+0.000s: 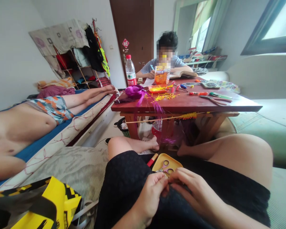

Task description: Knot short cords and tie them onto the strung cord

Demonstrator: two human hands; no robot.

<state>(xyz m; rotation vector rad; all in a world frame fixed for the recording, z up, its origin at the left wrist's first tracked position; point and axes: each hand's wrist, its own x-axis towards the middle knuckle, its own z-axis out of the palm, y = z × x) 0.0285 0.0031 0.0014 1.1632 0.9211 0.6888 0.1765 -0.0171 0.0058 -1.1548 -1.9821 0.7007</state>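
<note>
My left hand and my right hand meet over my lap, fingertips pinched close together. Whatever lies between them is too small and hidden to make out. Just beyond the fingers, a shallow yellow tray rests on the black cloth, with pink-handled scissors in it, partly covered by my hands. Left of the tray lies a red stick-like tool with a tan end.
Ahead, a low red-brown table bears purple thread, yellow pieces, pliers and bottles. A thin stick spans its front. Someone writes behind it. Another person lies at left, near a yellow-black bag.
</note>
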